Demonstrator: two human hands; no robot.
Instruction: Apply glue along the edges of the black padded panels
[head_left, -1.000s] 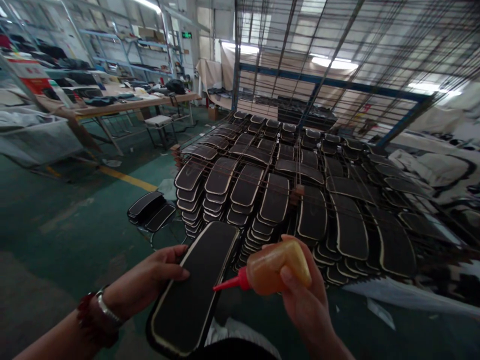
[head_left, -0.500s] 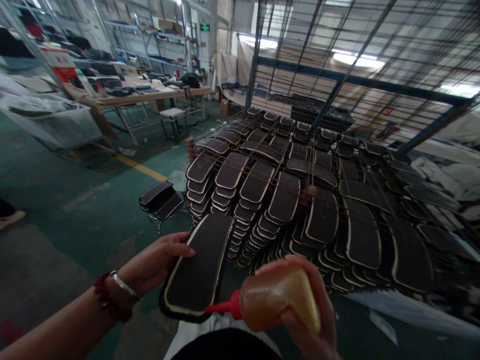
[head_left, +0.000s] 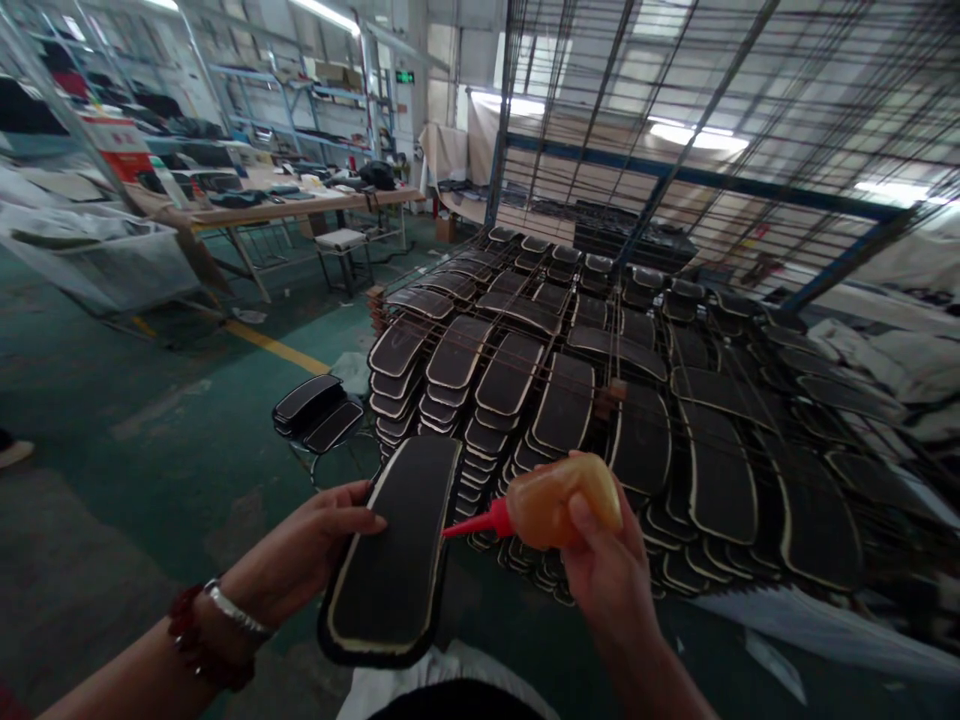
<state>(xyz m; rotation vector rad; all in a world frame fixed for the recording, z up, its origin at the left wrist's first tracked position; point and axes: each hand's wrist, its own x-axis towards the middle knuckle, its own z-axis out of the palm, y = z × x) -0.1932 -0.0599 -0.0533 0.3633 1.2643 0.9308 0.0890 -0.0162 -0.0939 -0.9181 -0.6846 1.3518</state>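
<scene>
My left hand [head_left: 300, 555] grips a long black pad with a pale rim [head_left: 397, 550] by its left edge, thumb on top, holding it flat in front of me. My right hand [head_left: 600, 570] is wrapped round a soft amber squeeze bottle [head_left: 559, 500]. Its red nozzle [head_left: 476, 522] points left and touches the pad's right rim about halfway up. A watch and a dark red bead bracelet [head_left: 214, 635] sit on my left wrist.
Several stacks of like black pads [head_left: 570, 400] lie on a wire rack straight ahead. A small stool with more pads [head_left: 315, 415] stands on the green floor to the left. A long worktable [head_left: 285, 205] and shelves are at the back left.
The bottle has risen and its nozzle has travelled from the pad's near bottom corner up along the right rim. The pad has stayed in my left hand.
</scene>
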